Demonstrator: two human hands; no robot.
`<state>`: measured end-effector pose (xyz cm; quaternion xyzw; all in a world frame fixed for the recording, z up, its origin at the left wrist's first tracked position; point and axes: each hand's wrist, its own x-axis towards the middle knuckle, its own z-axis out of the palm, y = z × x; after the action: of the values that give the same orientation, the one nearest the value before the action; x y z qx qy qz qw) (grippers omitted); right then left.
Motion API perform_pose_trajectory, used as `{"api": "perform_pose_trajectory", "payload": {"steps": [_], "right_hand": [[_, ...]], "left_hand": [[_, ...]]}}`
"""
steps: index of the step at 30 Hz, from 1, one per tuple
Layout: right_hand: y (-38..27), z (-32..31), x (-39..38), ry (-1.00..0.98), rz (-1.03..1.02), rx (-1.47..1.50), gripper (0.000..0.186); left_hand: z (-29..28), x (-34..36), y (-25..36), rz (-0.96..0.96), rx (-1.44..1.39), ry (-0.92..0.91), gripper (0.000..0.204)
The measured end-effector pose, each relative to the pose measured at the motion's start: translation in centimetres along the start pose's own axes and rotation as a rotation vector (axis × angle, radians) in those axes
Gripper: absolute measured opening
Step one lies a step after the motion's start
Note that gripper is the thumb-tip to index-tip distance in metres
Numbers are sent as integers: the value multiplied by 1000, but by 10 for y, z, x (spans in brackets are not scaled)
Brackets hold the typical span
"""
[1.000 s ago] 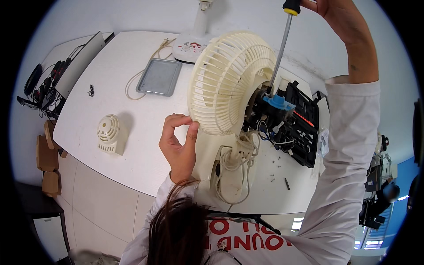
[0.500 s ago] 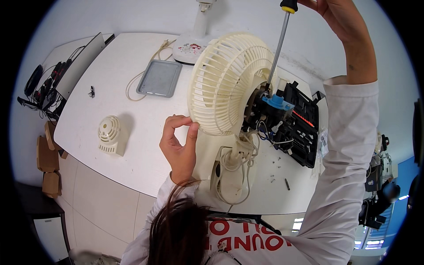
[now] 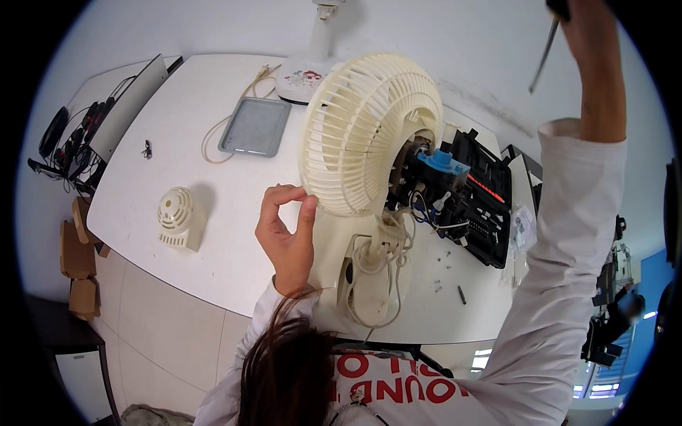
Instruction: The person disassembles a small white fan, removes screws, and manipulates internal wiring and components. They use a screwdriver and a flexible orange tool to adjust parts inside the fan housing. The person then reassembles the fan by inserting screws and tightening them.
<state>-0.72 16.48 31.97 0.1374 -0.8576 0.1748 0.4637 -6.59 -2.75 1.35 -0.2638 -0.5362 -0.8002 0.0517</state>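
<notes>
A cream electric fan stands before me, its slotted guard facing left and its rear uncovered. Thumb and forefinger of my left hand pinch the lower left rim of that guard. Behind it show the bare motor parts, with a blue plastic piece and loose wires. My right hand is raised at the upper right, wrapped round the dark handle of a screwdriver. The shaft points down and hangs apart from the fan. The fan's cord is looped round its neck above the cream base.
A cream vented motor cover and a grey tray rest on the white table. Behind the fan lies an open black tool case. Several small screws and a dark bit lie at right. Another white stand is at the back.
My right hand has swung up and to the right, lifting the screwdriver's tip out of the motor area. My left hand keeps its pinch on the guard, which has tilted slightly.
</notes>
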Motion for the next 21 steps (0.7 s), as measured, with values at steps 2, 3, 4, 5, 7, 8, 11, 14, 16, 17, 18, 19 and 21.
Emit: {"api": "perform_pose_trajectory", "payload": {"steps": [2,3,4,5,7,8,11,14,16,17,18,19,21], "right_hand": [[-8,2,-11,-353,202,-178,36],[11,17,-17,-612,194,-66,29],[15,24,-38,-703,101,-75,24],[3,29,-42,-799,174,-74,27],[4,36,-49,-911,85,-164,28],[4,37,-52,-919,23,-167,30],[-11,39,-47,-1081,295,-130,38],[-14,41,-51,-1092,125,-282,38],[-17,43,-53,-1096,88,-366,39],[-18,43,-54,-1098,70,-409,39],[-19,43,-56,-1094,66,-434,38],[-20,44,-58,-1091,62,-459,38],[-19,44,-62,-1078,50,-495,36]], "left_hand": [[3,0,0,0,-12,-7,13],[-2,0,-1,13,10,9,13],[-6,1,-1,25,32,25,13],[-4,0,-2,24,25,23,13],[-2,0,-2,24,17,22,13],[-1,0,-2,25,15,14,13],[-2,-1,-3,30,16,1,14],[-3,-1,-4,40,24,2,14],[-3,-1,-4,46,28,-1,14],[-2,-1,-4,45,28,6,14],[-1,-1,-3,43,27,13,14],[-1,-1,-3,41,27,20,13],[-1,-1,-3,43,24,19,13]]}}
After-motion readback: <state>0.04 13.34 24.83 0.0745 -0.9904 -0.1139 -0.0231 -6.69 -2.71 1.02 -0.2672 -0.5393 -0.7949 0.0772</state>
